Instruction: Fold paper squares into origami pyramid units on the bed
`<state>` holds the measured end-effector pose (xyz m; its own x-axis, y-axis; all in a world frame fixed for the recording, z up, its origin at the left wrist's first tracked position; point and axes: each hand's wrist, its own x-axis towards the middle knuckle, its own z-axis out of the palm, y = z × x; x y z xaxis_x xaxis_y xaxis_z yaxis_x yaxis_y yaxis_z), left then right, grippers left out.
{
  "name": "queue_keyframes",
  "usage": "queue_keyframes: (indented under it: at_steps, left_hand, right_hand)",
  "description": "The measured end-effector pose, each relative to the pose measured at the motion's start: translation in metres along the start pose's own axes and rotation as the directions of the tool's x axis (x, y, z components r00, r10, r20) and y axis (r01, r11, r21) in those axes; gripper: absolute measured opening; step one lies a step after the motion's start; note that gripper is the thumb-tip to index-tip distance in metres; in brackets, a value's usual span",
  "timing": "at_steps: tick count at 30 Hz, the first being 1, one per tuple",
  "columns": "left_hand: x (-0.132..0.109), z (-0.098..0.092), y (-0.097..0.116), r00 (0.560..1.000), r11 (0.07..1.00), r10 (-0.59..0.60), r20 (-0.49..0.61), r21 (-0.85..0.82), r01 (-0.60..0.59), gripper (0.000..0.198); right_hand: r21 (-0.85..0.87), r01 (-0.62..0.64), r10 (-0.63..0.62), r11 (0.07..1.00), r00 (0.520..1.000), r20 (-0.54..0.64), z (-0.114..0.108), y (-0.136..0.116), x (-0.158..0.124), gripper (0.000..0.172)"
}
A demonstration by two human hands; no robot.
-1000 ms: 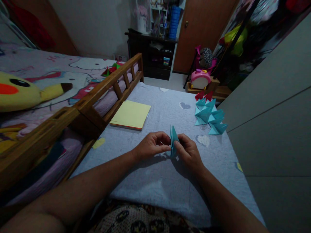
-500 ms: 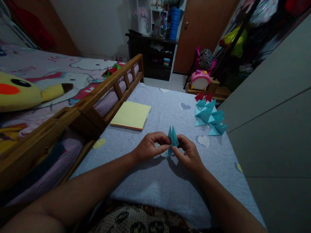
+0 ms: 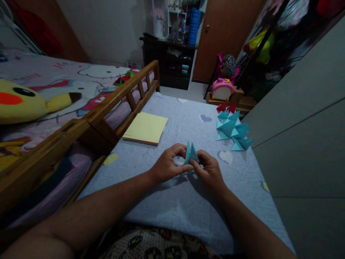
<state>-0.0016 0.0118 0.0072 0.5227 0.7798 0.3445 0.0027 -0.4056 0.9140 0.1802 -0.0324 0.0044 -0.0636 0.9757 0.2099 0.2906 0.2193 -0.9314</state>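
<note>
A blue origami piece [image 3: 191, 154] with two pointed tips upward is held between both hands, just above the cloth-covered table [image 3: 172, 212]. My left hand [image 3: 169, 163] grips its left side, fingers behind and thumb along the lower front. From the right, my right hand [image 3: 210, 167] pinches it with the thumb pressed on its front. The lower part of the paper is hidden by the thumbs. Several folded blue origami pieces [image 3: 228, 126] stand grouped at the table's right edge, with red origami [image 3: 226, 107] behind them.
A stack of square paper [image 3: 145, 127], yellow on top, lies at the table's left. Along that side runs a wooden bed rail [image 3: 118, 95]. Beyond it are a bed with a yellow plush toy [image 3: 24, 102] and red and green origami [image 3: 124, 77]. A pale cabinet [image 3: 304, 144] borders the right.
The blue origami piece has turned in the fingers, and its lower point no longer shows below the hands. My left thumb has slid right, across the paper's base.
</note>
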Motion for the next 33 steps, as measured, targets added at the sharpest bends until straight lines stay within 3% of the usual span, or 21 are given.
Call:
queue_keyframes:
  at_steps: [6,15,18,20,24,29,33]
  left_hand:
    - [0.000,-0.001,0.000,1.000,0.999,-0.014,0.001,-0.050,0.014,0.012]
    - [0.002,-0.001,0.003,0.998,0.991,-0.054,0.011,-0.119,0.055,0.007]
    - [0.002,0.000,0.002,0.994,0.986,-0.105,-0.007,-0.133,0.103,0.011]
    - [0.001,0.002,-0.001,0.986,0.962,-0.161,-0.031,-0.228,0.150,0.018]
    - [0.001,0.005,-0.007,0.965,0.882,-0.261,-0.003,-0.408,0.237,0.047]
    - [0.003,0.004,-0.009,0.943,0.847,-0.305,0.131,-0.415,0.332,0.027]
    - [0.005,0.003,-0.009,0.931,0.864,-0.344,0.121,-0.349,0.364,0.026]
  right_hand:
    - [0.130,-0.052,0.048,0.990,0.998,0.033,-0.002,0.002,-0.001,0.015]
    - [0.242,-0.080,0.059,0.967,0.994,0.092,-0.004,0.003,0.000,0.018]
    - [0.251,-0.090,0.072,0.964,0.994,0.078,-0.004,0.003,0.000,0.020]
    - [0.271,-0.121,0.101,0.955,0.991,0.086,-0.003,0.003,0.000,0.021]
    - [0.293,-0.195,0.173,0.936,0.980,0.098,-0.002,-0.001,0.001,0.027]
    - [0.275,-0.225,0.209,0.935,0.974,0.087,-0.001,-0.003,0.003,0.033]
    - [0.268,-0.248,0.235,0.931,0.969,0.079,0.000,0.000,0.005,0.033]
